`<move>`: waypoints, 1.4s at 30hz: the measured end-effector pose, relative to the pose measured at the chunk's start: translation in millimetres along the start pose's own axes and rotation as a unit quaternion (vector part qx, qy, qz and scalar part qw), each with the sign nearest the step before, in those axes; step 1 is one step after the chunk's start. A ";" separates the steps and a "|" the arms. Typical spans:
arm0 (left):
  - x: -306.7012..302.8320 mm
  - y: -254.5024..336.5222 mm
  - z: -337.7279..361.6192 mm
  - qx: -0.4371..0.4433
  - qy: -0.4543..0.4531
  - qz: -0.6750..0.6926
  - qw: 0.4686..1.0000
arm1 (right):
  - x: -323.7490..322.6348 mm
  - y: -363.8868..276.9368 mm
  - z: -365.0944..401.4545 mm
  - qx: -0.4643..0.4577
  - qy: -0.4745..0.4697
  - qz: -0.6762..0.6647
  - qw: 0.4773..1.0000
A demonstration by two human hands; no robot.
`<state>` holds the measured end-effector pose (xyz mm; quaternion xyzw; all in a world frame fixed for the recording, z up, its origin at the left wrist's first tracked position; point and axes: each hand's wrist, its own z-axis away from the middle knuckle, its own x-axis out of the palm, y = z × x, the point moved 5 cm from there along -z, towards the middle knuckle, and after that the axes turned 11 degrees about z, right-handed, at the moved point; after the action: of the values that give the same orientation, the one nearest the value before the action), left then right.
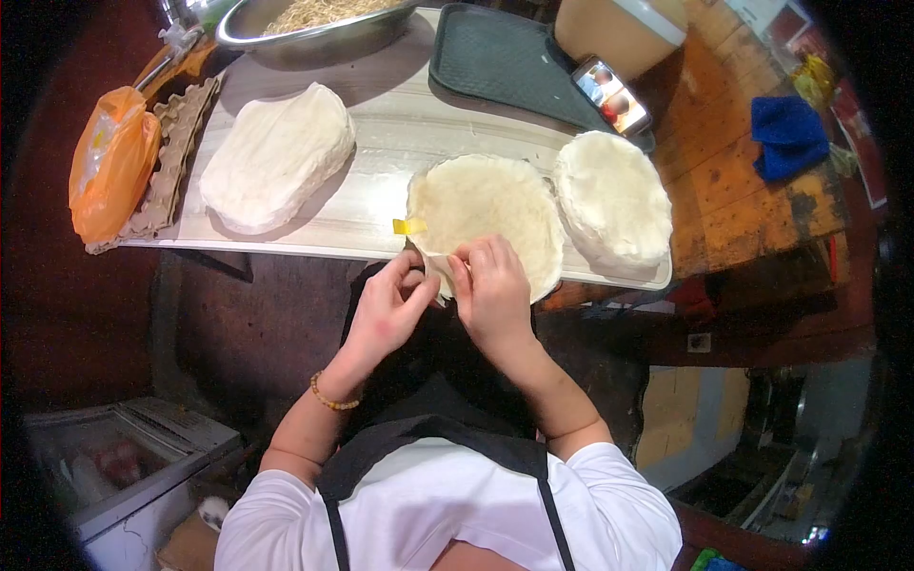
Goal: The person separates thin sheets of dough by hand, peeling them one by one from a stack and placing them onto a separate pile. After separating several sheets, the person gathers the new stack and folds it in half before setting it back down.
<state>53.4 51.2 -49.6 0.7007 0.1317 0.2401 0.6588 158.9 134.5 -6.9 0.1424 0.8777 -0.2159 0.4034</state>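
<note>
One round wrapper stack [495,195], head view, laps over front edge of table [381,143]. Left hand [386,300], right hand [493,290]: fingertips pinched on a sheet [437,264] at near-left rim. Step, likely: peeling; next move calls for gentle, even lifting.

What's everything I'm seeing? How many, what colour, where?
Round sheets: count unclear, cream, front middle
Thick stacks: two, cream, either side
Strip: one, yellow, sheets' left
Bowl: one, silver, back left
Strands: many, beige, in bowl
Tray: one, dark, back middle
Phone: one, dark-edged, by tray
Container: one, tan, behind phone
Cloth: one, blue, far right
Bag: one, orange, far left
Carton: one, brownish, beside bag
Tabletop: one, pale, beneath stacks
Left hand: one, pinching sheets
Right hand: one, pinching sheets
</note>
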 end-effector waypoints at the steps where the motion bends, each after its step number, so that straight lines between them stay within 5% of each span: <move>1: -1.0 -1.4 -1.2 0.000 -0.001 0.000 1.000 | -0.8 1.9 0.8 0.009 0.000 -0.021 1.000; 13: -8.4 8.1 -5.8 0.055 -0.007 -0.087 0.995 | -4.4 -11.6 -10.5 -0.090 -0.036 0.023 0.995; 31: -9.4 5.5 -8.5 0.009 -0.001 -0.075 0.997 | -0.8 4.5 -2.9 0.067 0.002 -0.071 0.995; 35: -9.5 5.7 -18.6 0.042 0.020 0.005 0.999 | -3.8 4.4 -4.1 0.054 -0.022 -0.080 0.995; 42: -9.1 28.7 -21.4 0.063 0.000 -0.161 0.985 | -6.4 -5.5 -21.2 -0.010 0.000 -0.040 0.999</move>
<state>30.9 62.3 -22.4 0.7103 0.2576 0.1225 0.6435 146.9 139.7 11.8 0.1031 0.8849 -0.2231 0.3957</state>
